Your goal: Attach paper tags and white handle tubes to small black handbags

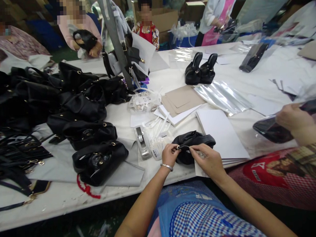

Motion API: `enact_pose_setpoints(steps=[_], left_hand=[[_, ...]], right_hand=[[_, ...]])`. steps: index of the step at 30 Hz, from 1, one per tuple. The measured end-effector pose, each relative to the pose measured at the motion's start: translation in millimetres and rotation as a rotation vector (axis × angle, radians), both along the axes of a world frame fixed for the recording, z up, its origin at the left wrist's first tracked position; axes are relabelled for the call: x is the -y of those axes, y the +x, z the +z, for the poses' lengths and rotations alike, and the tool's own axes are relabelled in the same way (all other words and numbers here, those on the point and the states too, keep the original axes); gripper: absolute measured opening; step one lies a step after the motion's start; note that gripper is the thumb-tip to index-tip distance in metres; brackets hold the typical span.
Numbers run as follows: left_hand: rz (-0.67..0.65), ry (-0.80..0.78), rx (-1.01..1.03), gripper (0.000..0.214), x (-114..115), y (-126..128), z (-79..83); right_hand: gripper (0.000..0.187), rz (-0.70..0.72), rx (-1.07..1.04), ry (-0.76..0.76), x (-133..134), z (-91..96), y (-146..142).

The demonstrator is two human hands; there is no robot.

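A black handbag [208, 141] lies on the table edge in front of me. At its near left side my left hand [169, 155] is closed, fingertips pinching the bag by a small gold-coloured ring. My right hand [207, 160] pinches one end of a thin pale tag string [185, 146], which arcs across to the ring. A white tag [199, 170] shows partly under my right hand. Left of the bag lie a bundle of white tag strings with tags [158, 141] and a clear tape dispenser [142, 142].
Black handbags [99, 162] and straps [16, 151] crowd the left. White sheets [220, 133], brown cards [182, 98] and clear plastic bags [221, 95] lie ahead. A grey post [116, 40] stands beyond. At right, a co-worker's hand [295, 119] holds a wrapped bag.
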State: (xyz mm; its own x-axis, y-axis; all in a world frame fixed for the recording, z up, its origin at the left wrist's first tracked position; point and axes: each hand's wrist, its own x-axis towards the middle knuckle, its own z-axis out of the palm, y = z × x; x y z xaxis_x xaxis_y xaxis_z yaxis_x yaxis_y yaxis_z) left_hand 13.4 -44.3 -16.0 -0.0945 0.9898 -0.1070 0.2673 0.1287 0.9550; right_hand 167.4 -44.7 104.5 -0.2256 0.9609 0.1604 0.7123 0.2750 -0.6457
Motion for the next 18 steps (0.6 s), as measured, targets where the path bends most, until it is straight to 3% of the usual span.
enact_pose_setpoints(steps=[6, 10, 14, 18], left_hand=[[0.026, 0.005, -0.046, 0.008, 0, -1, -0.4], [0.02, 0.021, -0.049, 0.011, 7, -10, 3.4], [0.077, 0.006, 0.007, 0.017, 23, -25, 18.8], [0.112, 0.01, 0.049, 0.022, 31, -31, 38.5]], right_hand=[[0.018, 0.029, -0.031, -0.116, 5, -12.5, -1], [0.022, 0.002, -0.108, -0.343, 12, -25.6, 6], [0.036, 0.022, -0.333, -0.593, 22, -35.0, 15], [0.023, 0.024, -0.366, -0.614, 29, -38.9, 19]])
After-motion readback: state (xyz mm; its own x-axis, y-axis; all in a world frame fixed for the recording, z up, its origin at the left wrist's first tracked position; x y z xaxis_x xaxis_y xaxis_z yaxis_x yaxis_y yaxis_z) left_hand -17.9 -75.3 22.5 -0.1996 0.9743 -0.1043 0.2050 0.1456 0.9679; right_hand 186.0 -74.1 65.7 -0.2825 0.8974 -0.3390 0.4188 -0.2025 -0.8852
